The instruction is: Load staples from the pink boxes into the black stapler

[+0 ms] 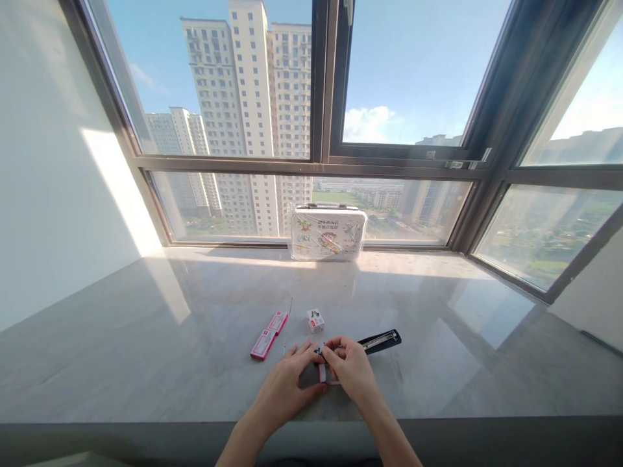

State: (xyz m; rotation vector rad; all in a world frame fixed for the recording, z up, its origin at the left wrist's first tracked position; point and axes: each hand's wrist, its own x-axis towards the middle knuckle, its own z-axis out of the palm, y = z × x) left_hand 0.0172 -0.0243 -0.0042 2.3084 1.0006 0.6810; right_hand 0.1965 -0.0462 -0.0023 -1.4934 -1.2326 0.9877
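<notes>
An opened black stapler (382, 341) lies on the sill, its metal channel showing at the right and its other end between my hands. My left hand (289, 381) has its fingertips on the stapler's near-left end, with the thumb beside a small red-and-white box (322, 372). My right hand (351, 368) reaches across the stapler, thumb and fingers pinched together near my left fingertips. Whatever it pinches is too small and covered to make out. Just beyond my hands stands a little white box (315, 320) with a dark printed picture.
Two pink-and-white boxes (269, 335) lie end to end on the left, next to a thin rod (288, 327). A white printed case (328, 235) in clear plastic stands against the window (224, 165). The marble sill (160, 363) has its front edge near my wrists.
</notes>
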